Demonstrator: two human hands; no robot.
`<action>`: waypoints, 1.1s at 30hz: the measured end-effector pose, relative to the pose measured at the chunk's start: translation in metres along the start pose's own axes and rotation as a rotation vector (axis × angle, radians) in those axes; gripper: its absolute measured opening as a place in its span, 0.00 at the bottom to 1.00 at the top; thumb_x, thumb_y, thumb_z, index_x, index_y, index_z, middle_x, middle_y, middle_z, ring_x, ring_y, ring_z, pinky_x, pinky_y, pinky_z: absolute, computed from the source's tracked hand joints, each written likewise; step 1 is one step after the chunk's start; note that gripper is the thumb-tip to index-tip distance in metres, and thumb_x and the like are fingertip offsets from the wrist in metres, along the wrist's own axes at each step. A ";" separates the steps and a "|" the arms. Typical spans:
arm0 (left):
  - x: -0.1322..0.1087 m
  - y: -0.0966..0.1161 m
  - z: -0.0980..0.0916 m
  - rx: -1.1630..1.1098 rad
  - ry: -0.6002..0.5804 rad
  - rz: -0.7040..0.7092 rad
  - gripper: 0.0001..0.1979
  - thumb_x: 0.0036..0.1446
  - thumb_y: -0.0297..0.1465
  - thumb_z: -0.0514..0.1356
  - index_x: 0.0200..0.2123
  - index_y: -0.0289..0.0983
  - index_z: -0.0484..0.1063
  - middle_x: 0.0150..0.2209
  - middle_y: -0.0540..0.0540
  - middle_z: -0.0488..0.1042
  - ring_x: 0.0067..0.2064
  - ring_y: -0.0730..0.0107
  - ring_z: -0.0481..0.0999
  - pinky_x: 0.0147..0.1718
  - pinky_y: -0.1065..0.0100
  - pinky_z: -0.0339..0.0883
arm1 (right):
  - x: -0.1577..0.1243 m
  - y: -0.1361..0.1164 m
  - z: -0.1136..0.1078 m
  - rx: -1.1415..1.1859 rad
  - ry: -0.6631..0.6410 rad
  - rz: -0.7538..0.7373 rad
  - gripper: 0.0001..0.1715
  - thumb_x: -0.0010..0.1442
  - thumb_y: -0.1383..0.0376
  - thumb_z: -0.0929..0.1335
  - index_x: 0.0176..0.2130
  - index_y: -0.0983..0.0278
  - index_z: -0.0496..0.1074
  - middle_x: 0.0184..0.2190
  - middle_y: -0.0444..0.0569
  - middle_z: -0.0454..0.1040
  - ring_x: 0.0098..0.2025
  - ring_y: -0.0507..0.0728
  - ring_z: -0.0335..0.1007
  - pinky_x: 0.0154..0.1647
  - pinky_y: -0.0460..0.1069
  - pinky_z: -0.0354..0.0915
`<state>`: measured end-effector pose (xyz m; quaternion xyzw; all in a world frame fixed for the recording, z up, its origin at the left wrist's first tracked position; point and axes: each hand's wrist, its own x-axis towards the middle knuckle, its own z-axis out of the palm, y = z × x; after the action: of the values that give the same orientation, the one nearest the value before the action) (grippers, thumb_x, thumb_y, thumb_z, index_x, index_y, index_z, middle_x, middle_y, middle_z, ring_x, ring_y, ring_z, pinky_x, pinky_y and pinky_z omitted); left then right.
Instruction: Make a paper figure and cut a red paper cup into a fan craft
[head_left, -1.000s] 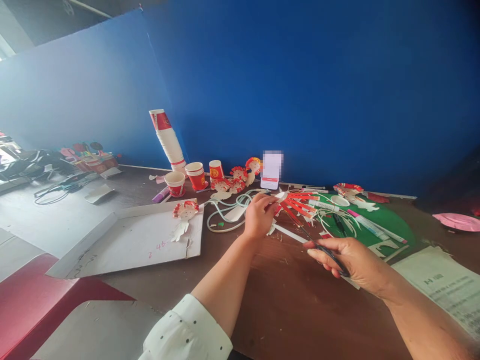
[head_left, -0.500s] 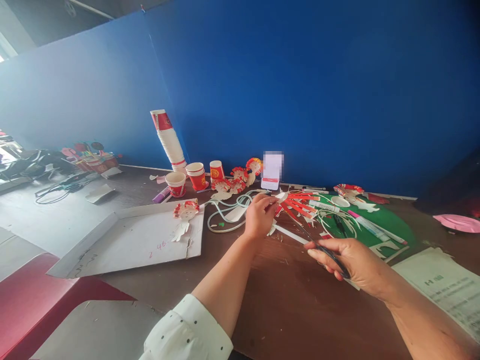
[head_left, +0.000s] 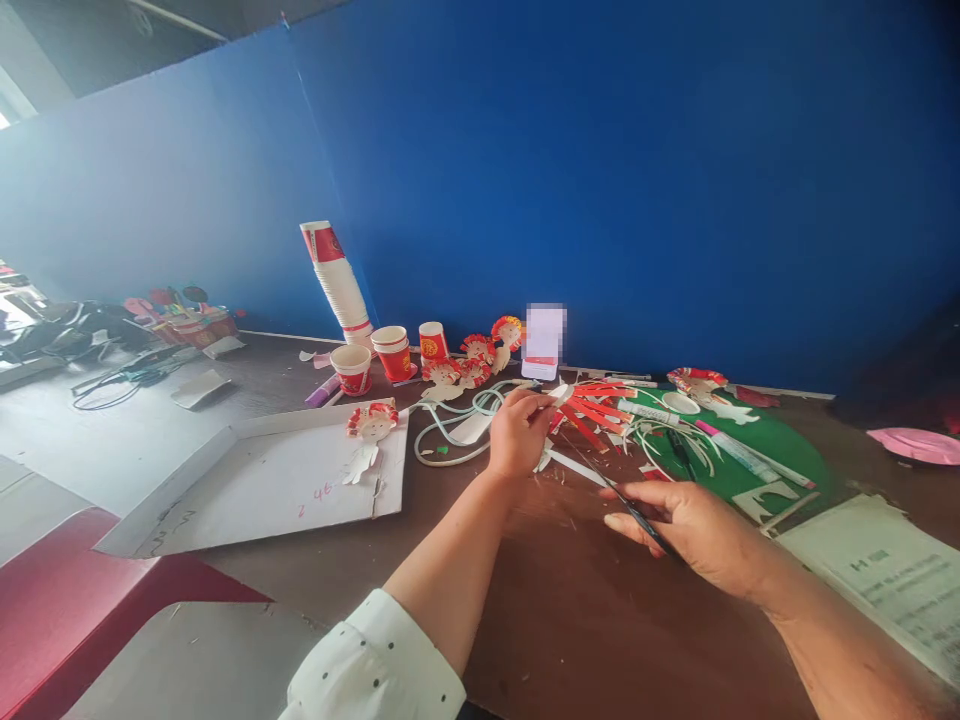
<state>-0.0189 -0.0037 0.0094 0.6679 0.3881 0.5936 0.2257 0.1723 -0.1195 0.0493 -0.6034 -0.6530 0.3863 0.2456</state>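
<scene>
Near the middle of the table my left hand point(head_left: 520, 432) pinches the white base of a cut paper cup point(head_left: 592, 405), whose red strips fan out to the right. Black scissors point(head_left: 634, 512) are in my right hand point(head_left: 686, 525), lower and to the right, with the blades pointing up and left toward the strips. The blades look close together, just below the strips; whether they touch one is hard to tell. Under and beside the strips lie white scraps, a white cable point(head_left: 450, 455) and markers point(head_left: 739, 455) on a green sheet point(head_left: 802, 450).
A shallow white tray point(head_left: 270, 490) at left bears a cup-paper figure point(head_left: 371, 425). Behind stand red paper cups point(head_left: 351, 370), a tall leaning cup stack point(head_left: 341, 285), more paper figures point(head_left: 476, 365) and a phone point(head_left: 543, 345). A printed sheet point(head_left: 877, 575) lies at right.
My right hand has moved slightly down with the scissors, and its fingers have shifted on the handles. The blades have dropped away from the strips' base. My left hand is nearly still.
</scene>
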 end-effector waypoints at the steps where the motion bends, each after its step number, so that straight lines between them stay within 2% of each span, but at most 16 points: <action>1: 0.000 0.000 0.000 -0.004 -0.001 -0.006 0.06 0.53 0.25 0.62 0.35 0.40 0.78 0.37 0.47 0.74 0.39 0.70 0.75 0.40 0.68 0.70 | 0.000 0.000 0.000 -0.006 -0.034 0.007 0.24 0.47 0.52 0.73 0.43 0.60 0.79 0.20 0.41 0.71 0.26 0.52 0.65 0.30 0.45 0.61; 3: 0.000 -0.001 0.001 -0.021 0.006 -0.025 0.06 0.53 0.26 0.62 0.35 0.39 0.78 0.37 0.47 0.74 0.38 0.70 0.75 0.39 0.68 0.70 | 0.000 0.001 0.000 0.003 -0.131 0.021 0.25 0.49 0.52 0.72 0.45 0.59 0.78 0.24 0.41 0.74 0.28 0.53 0.66 0.29 0.45 0.60; 5: 0.000 -0.002 0.002 -0.041 0.026 -0.057 0.06 0.52 0.26 0.62 0.35 0.39 0.78 0.36 0.47 0.74 0.37 0.71 0.75 0.38 0.68 0.70 | 0.000 0.002 0.001 -0.014 -0.146 0.018 0.24 0.48 0.50 0.72 0.42 0.60 0.78 0.26 0.43 0.76 0.29 0.55 0.68 0.28 0.45 0.60; 8: 0.000 -0.002 0.002 -0.064 0.060 -0.106 0.06 0.52 0.27 0.62 0.34 0.39 0.78 0.36 0.47 0.74 0.35 0.72 0.74 0.36 0.69 0.70 | 0.001 0.007 0.005 -0.132 -0.079 -0.006 0.24 0.46 0.49 0.72 0.39 0.59 0.79 0.24 0.43 0.75 0.28 0.56 0.69 0.26 0.46 0.59; 13: 0.001 -0.004 0.003 -0.144 0.082 -0.176 0.05 0.52 0.29 0.63 0.33 0.38 0.78 0.35 0.47 0.74 0.33 0.73 0.74 0.34 0.70 0.70 | 0.003 0.018 0.011 -0.338 0.040 -0.005 0.23 0.46 0.50 0.72 0.41 0.56 0.75 0.26 0.43 0.76 0.27 0.55 0.70 0.25 0.45 0.57; 16: 0.004 -0.003 0.004 -0.346 0.117 -0.279 0.06 0.49 0.31 0.64 0.33 0.37 0.77 0.35 0.47 0.74 0.32 0.73 0.74 0.32 0.70 0.70 | 0.002 0.019 0.015 -0.397 0.072 -0.009 0.18 0.46 0.54 0.72 0.39 0.55 0.73 0.29 0.43 0.77 0.28 0.55 0.72 0.26 0.46 0.58; 19: 0.007 -0.002 0.003 -0.608 0.193 -0.451 0.12 0.44 0.35 0.68 0.32 0.35 0.76 0.31 0.48 0.75 0.30 0.74 0.75 0.33 0.70 0.70 | -0.001 0.015 0.018 -0.415 0.077 -0.051 0.16 0.48 0.59 0.71 0.40 0.55 0.72 0.33 0.44 0.78 0.33 0.57 0.75 0.29 0.46 0.62; 23: 0.011 -0.001 -0.002 -0.886 0.285 -0.651 0.18 0.39 0.35 0.71 0.34 0.34 0.75 0.28 0.50 0.75 0.28 0.78 0.74 0.30 0.75 0.67 | -0.005 0.006 0.020 -0.489 0.109 -0.107 0.21 0.49 0.65 0.68 0.45 0.57 0.71 0.42 0.48 0.78 0.43 0.60 0.75 0.40 0.50 0.67; 27: 0.009 -0.003 -0.004 -1.100 0.259 -0.733 0.17 0.37 0.31 0.73 0.31 0.34 0.73 0.25 0.53 0.72 0.25 0.82 0.71 0.25 0.80 0.64 | -0.006 0.002 0.021 -0.581 0.122 -0.146 0.27 0.49 0.67 0.67 0.51 0.61 0.72 0.50 0.51 0.75 0.50 0.63 0.72 0.50 0.55 0.66; 33: 0.006 0.001 -0.004 -1.147 0.219 -0.757 0.15 0.39 0.29 0.72 0.30 0.34 0.71 0.26 0.52 0.71 0.26 0.82 0.71 0.24 0.82 0.63 | -0.009 0.002 0.027 -0.725 0.160 -0.312 0.23 0.51 0.72 0.67 0.47 0.57 0.76 0.44 0.47 0.79 0.43 0.62 0.76 0.46 0.56 0.68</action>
<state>-0.0225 0.0000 0.0150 0.1983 0.2400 0.6495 0.6937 0.1539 -0.1335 0.0330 -0.5728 -0.8094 0.0407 0.1227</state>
